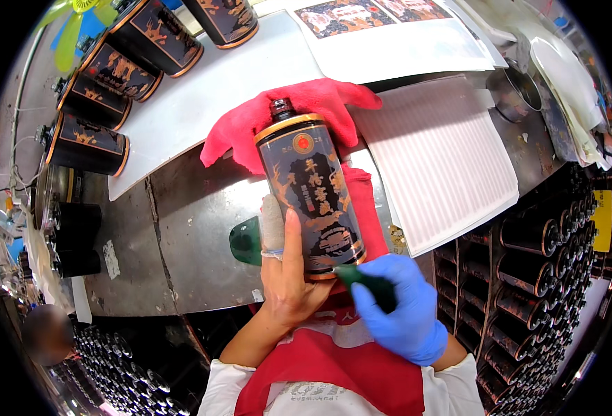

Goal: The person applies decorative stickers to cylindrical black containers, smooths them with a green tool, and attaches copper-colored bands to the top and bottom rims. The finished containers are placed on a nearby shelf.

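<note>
A black bottle (308,184) with gold rims and a decorated label lies tilted on a red cloth (233,139), its neck pointing away from me. My left hand (293,281) is closed round the bottle's lower left side, the thumb along the label; one finger wears a greyish cover. In a blue glove, my right hand (410,312) grips a dark green scraper-like piece (347,274), whose tip meets the bottle's bottom edge. Left of the bottle, another green, rounded flat piece (244,241) rests on the metal table.
Several similar bottles (87,142) stand along the far left. A stack of striped white sheets (438,159) lies right of the bottle, printed label sheets (344,17) beyond. A metal cup (517,93) is at far right. Bottle racks (528,277) fill the right side; a person (47,334) is at lower left.
</note>
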`<state>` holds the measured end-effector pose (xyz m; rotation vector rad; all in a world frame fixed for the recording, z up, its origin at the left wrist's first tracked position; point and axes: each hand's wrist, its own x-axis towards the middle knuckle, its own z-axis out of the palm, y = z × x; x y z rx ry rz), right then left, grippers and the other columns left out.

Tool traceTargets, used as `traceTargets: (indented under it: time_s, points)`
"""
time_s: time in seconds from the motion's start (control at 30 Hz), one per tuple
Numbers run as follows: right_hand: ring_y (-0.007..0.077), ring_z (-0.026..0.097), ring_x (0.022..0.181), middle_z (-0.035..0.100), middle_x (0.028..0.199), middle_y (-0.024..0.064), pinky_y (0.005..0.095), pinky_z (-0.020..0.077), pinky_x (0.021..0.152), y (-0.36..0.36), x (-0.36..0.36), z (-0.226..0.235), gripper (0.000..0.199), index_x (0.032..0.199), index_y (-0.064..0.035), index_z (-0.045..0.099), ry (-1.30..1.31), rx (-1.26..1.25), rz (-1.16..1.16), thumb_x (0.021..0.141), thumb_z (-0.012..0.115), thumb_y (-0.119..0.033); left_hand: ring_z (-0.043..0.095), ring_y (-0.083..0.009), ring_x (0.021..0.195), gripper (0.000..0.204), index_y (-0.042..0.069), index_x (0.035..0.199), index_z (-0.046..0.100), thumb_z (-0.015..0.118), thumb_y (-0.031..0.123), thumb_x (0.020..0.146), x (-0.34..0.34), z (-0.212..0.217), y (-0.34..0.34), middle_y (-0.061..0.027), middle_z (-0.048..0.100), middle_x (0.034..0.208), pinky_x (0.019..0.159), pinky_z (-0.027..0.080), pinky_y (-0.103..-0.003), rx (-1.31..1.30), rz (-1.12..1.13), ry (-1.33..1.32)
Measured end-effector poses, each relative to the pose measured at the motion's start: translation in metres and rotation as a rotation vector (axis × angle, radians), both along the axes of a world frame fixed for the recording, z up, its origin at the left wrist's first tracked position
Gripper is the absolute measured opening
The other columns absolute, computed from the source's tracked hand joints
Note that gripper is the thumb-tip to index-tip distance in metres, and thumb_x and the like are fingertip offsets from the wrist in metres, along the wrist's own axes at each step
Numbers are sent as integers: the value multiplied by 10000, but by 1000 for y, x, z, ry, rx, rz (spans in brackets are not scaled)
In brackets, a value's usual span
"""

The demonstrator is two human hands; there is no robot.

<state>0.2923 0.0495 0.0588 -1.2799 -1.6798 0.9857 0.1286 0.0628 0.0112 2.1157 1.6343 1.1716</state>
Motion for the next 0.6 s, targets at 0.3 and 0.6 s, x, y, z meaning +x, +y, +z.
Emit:
traceTargets:
  time_s: [0.3,0.6]
  points:
    - [128,584,890,601,972,91,261,465,805,8,15,-44,286,1024,-14,545,305,-455,-137,769,668,-56,515,-310,1120,839,-83,1392,-18,571,114,829,-34,-26,-13,-233,467,1256,941,392,-362,-208,-114,-63]
    - [119,596,847,607,965,80,255,487,745,3,7,-15,274,1038,-34,544,259,-210,-21,785,648,-25,357,-343,1255,1246,-73,1385,-71,850,118,567,-6,14,-8,-262,363,1326,1025,284,-398,-244,26,87]
